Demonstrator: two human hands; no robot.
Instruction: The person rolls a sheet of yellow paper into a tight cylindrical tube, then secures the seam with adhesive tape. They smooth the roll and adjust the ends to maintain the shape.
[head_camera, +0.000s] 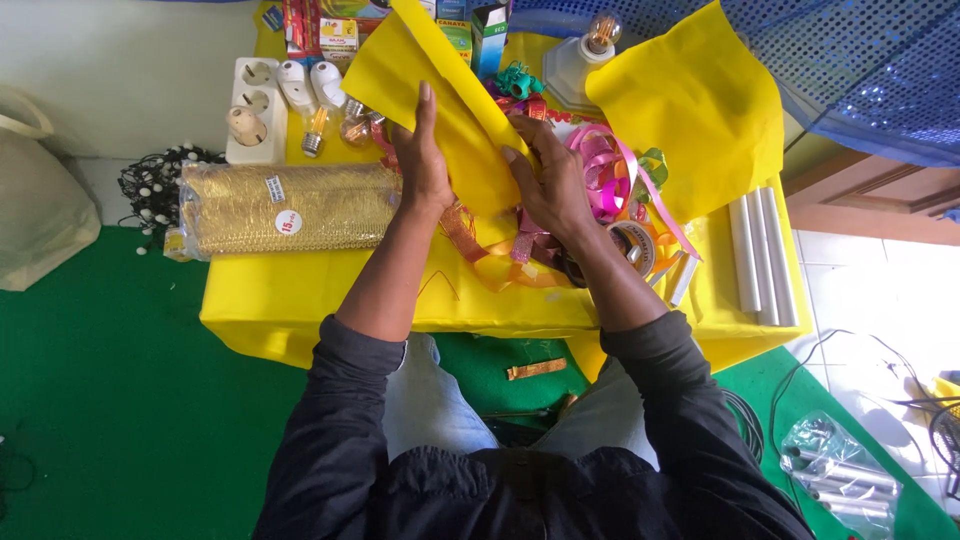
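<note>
Yellow sheet (440, 95): gripped by left hand (425, 160) and right hand (550, 180), above table (300, 300). Beside: gold roll (290, 208), pink ribbons (605, 175).

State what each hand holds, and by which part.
Both hands hold one folded yellow sheet: the left hand lies flat along its left side, the right hand grips its lower right edge.

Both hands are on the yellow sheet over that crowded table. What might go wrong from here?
1. The yellow sheet, pinched between left hand and right hand, may crease or tear.
2. Swinging it could knock the loose bulbs beside it.
3. Ribbons under the right hand might snag and drag along.
</note>
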